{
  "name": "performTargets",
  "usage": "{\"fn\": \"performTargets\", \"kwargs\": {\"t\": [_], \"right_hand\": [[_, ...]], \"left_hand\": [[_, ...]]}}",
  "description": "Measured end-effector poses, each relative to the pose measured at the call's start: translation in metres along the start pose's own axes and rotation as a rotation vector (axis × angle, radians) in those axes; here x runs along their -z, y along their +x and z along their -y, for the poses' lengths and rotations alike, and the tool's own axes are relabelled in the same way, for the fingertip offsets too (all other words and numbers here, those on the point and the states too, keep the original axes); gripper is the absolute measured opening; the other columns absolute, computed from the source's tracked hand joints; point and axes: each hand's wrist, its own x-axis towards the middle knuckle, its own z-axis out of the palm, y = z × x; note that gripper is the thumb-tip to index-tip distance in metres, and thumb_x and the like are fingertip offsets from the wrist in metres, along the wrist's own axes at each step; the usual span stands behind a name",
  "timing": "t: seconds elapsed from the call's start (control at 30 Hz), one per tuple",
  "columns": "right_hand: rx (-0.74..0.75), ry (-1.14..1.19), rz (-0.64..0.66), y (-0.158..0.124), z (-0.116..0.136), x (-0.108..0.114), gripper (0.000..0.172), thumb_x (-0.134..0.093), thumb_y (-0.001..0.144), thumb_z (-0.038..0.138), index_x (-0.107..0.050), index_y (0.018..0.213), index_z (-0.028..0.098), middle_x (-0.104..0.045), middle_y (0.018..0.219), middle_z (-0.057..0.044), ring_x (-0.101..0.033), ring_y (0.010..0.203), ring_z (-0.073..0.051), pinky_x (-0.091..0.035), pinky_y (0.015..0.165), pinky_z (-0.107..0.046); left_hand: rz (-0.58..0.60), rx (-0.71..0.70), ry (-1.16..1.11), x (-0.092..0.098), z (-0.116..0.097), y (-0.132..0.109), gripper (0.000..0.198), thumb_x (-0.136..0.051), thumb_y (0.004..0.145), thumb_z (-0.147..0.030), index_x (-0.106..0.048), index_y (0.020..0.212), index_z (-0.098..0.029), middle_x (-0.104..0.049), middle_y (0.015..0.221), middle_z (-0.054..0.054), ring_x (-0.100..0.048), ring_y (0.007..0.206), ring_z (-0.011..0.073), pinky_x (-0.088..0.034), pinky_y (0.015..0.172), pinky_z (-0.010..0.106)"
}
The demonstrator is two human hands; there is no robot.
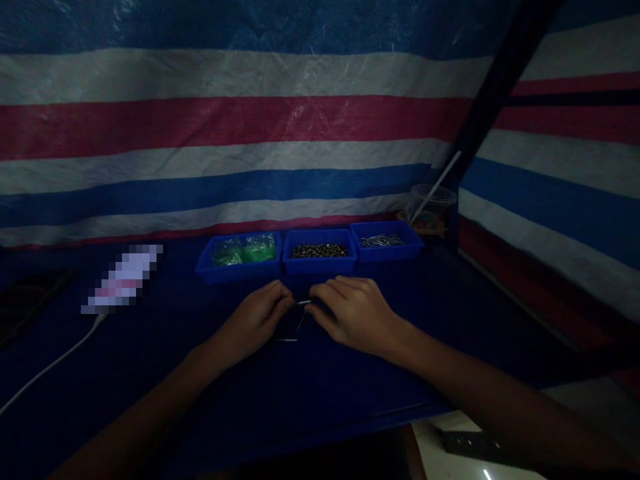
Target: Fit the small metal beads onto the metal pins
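A thin, shiny metal pin spans the small gap between my two hands. My left hand pinches one end between thumb and fingertips. At the other end, the curled fingers and thumb of my right hand close on it, partly hiding it. Below the fingertips, a second thin pin slants down near my right thumb; whether it touches that hand I cannot tell. Another pin lies flat on the dark blue table.
Behind my hands stand three blue trays: one with green-tinted plastic bags, one with small metal pieces, one with metal pins. A clear cup sits back right. At left lies a blurred-out device with a white cable.
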Motion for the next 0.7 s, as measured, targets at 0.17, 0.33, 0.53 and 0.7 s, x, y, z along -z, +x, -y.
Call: {"fn": "performTargets", "kwargs": {"t": [0.17, 0.33, 0.53, 0.7], "right_hand": [[0.076, 0.067, 0.051, -0.002, 0.006, -0.003, 0.024, -0.044, 0.093, 0.033, -0.061, 0.089, 0.017, -0.066, 0.074, -0.001, -0.059, 0.067, -0.014, -0.036, 0.059, -0.027], [0.133, 0.019, 0.005, -0.003, 0.015, -0.002, 0.021, -0.046, 0.092, 0.029, -0.061, 0.084, 0.017, -0.065, 0.068, -0.001, -0.058, 0.063, -0.014, -0.034, 0.055, -0.028], [-0.097, -0.113, -0.476, 0.000, -0.037, 0.033, 0.016, -0.050, 0.089, 0.027, -0.062, 0.084, 0.018, -0.062, 0.063, -0.001, -0.055, 0.053, -0.012, -0.039, 0.055, -0.027], [-0.655, -0.349, -0.345, -0.005, -0.112, 0.042, 0.036, -0.047, 0.088, 0.042, -0.063, 0.106, 0.016, -0.067, 0.075, -0.009, -0.062, 0.066, -0.022, -0.042, 0.061, -0.033]], "left_hand": [[-0.017, 0.005, -0.030, -0.002, -0.004, -0.001, 0.036, -0.033, 0.094, -0.034, -0.044, 0.063, -0.018, -0.047, 0.062, -0.003, -0.045, 0.056, 0.0113, -0.037, 0.058, 0.025], [-0.036, 0.014, -0.060, 0.000, -0.009, -0.001, 0.038, -0.033, 0.093, -0.036, -0.043, 0.061, -0.018, -0.046, 0.058, -0.003, -0.045, 0.054, 0.0102, -0.035, 0.055, 0.023], [0.217, 0.035, 0.048, 0.024, -0.007, -0.011, 0.025, -0.055, 0.084, -0.044, -0.058, 0.092, -0.021, -0.058, 0.074, -0.002, -0.054, 0.064, 0.0131, -0.038, 0.058, 0.024], [0.358, -0.051, 0.107, 0.032, 0.000, -0.022, 0.009, -0.062, 0.081, -0.030, -0.061, 0.087, -0.024, -0.058, 0.090, 0.000, -0.056, 0.081, 0.0157, -0.041, 0.069, 0.027]]}}
